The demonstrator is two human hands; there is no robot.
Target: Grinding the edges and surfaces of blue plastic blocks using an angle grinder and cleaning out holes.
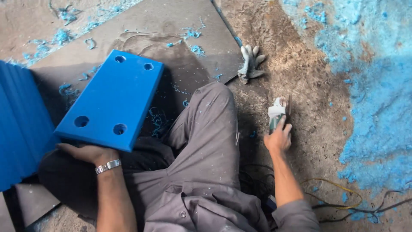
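Grey work shirt and trousers (206,172): bottom centre of the frame, nearest the lens; one knee bent up toward the middle, cloth flecked with blue shavings.

Left hand (86,152): lower left, metal wristband (108,166) on the wrist. Palm up under the near edge of the blue slab, fingers curled beneath it and bearing it.

Blue plastic slab (112,98): left of centre, a thick rectangular plate with four round holes, one near each corner. Tilted, its far end higher toward the upper middle, its near edge resting on the left hand above the lap.

Right hand (279,138): right of centre, arm stretched out over the floor. Fingers closed round the body of the angle grinder, thumb on top.

Angle grinder (277,112): white and green housing, head pointing toward the top of the frame, low over the dirt floor; whether it touches the floor cannot be told.

Grey work glove (250,62): upper centre, lying flat at the edge of the dark sheet, fingers up-frame.

Dark sheet (171,38): upper centre to left, flat on the floor, strewn with blue curls.

Ribbed blue block (19,124): far left edge, partly cut off.

Blue shavings (377,86): heaped thickly along the right side.

Cables (339,193): yellow and black, lower right, trailing across the floor (309,86).
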